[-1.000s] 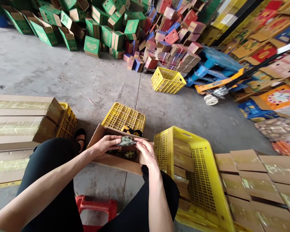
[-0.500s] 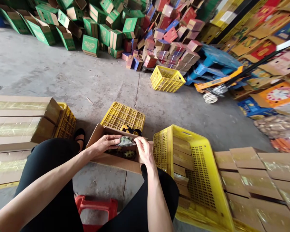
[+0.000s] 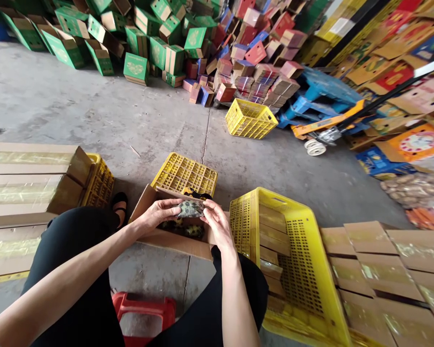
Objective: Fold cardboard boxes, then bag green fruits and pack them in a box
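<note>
Both my hands hold one small dark greenish object (image 3: pixel 190 208), mottled and hard to name, over an open cardboard box (image 3: pixel 166 239) on the floor between my knees. My left hand (image 3: pixel 159 214) grips its left end with curled fingers. My right hand (image 3: pixel 218 222) pinches its right end. More dark and yellow pieces (image 3: pixel 188 230) lie inside the box. An upturned yellow crate (image 3: pixel 185 174) stands just behind the box.
A large yellow crate (image 3: pixel 292 260) holding flat cardboard sits at my right, with taped flat cartons (image 3: pixel 390 270) beyond it. Taped cartons (image 3: pixel 25 178) lie on a yellow crate at my left. A red stool (image 3: pixel 144 311) is under me. Piled green and pink boxes, another yellow crate (image 3: pixel 250 119) and a pallet jack (image 3: pixel 321 135) lie farther off.
My hands have turned the small object slightly and lifted it a touch; my right fingers have shifted along its right end. Nothing else has moved.
</note>
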Available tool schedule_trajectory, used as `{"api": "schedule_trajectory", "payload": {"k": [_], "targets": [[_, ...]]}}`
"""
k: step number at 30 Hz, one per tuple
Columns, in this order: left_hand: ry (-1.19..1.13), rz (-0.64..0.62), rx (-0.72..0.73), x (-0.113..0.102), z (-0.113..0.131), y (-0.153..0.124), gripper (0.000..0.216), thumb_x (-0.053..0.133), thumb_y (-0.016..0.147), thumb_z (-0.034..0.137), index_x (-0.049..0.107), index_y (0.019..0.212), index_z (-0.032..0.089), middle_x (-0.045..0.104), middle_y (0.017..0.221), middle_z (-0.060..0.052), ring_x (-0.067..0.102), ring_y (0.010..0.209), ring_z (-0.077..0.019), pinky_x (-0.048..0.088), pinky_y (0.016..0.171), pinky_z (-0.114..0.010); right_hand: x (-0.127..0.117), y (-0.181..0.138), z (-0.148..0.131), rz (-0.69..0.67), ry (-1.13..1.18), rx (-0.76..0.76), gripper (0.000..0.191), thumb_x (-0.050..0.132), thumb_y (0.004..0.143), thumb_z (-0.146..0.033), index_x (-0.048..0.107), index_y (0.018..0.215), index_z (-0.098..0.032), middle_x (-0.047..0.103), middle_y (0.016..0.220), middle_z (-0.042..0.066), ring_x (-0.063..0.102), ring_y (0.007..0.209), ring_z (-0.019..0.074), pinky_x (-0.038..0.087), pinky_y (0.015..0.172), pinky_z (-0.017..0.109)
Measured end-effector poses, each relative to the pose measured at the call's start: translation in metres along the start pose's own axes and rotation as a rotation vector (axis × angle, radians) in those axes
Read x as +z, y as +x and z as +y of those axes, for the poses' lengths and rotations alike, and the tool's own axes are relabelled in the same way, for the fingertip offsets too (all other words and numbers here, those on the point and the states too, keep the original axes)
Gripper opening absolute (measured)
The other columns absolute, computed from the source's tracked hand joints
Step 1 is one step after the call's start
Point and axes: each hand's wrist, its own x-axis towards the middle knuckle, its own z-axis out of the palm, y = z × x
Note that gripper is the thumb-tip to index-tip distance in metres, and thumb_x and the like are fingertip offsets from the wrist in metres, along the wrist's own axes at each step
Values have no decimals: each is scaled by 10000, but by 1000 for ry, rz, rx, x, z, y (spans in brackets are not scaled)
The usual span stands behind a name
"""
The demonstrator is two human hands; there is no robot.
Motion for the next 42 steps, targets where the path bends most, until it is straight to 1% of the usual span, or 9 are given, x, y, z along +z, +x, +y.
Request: {"api": "schedule_trajectory", "payload": {"k": [6,13,19,22,26,30,37,40,42], "targets": [[26,-15,33,6,5,-5,659,946,719,397,737,1314,206,760,1287,-109,709,1125,-271,515,973,-357,-6,-2,1,-94,71,33,504,821,801,-378,701,1285,-309,776,1104,32,703,1094,236,542,1051,411],[145,-30,113,10,12,-6,675,941,714,400,734,1318,183,766,1294,-96,687,1211,-318,462,1110,-435,-8,-1,1,-68,62,34,468,839,726,-279,756,1187,-292,748,1244,27,671,1095,226,536,991,373],[189,-46,122,13,17,-8,679,939,714,397,731,1325,187,754,1319,-92,669,1258,-340,438,1156,-472,-12,-2,-1,-130,115,87,424,789,754,-264,778,1177,-281,788,1089,22,687,924,201,545,841,326],[211,-43,116,12,18,-7,676,938,712,405,736,1316,177,772,1281,-92,676,1243,-347,443,1151,-482,-13,-2,-1,-127,76,86,400,773,786,-298,781,1186,-292,780,1137,23,683,913,194,540,782,301],[219,-44,116,9,15,-6,677,937,713,405,735,1315,171,790,1237,-90,698,1197,-335,459,1129,-475,-12,-3,0,-154,-3,49,384,783,838,-409,781,1206,-297,743,1271,35,681,1063,232,556,854,325],[215,-82,110,7,11,-7,666,917,745,399,719,1343,182,794,1221,-88,713,1151,-319,482,1093,-467,-10,-4,0,-159,52,100,464,870,771,-420,780,1210,-299,773,1143,28,697,939,203,567,809,313],[174,-67,85,8,10,-6,653,919,745,428,733,1316,170,799,1171,-96,722,1086,-296,511,1029,-435,-10,-4,-3,-153,165,220,451,875,751,-364,801,1189,-282,772,1157,37,673,808,139,537,661,229],[121,-58,49,7,8,-5,658,908,750,473,736,1311,176,783,1211,-113,711,1125,-311,544,985,-426,-10,-5,-5,-167,122,180,422,822,808,-381,795,1219,-286,781,1124,39,640,727,115,517,610,216],[81,-53,36,5,6,-4,643,907,748,489,749,1290,182,772,1237,-121,709,1137,-313,561,964,-410,-10,-6,-6,-196,65,115,405,769,846,-389,785,1242,-307,763,1221,44,679,836,150,543,642,228]]}}
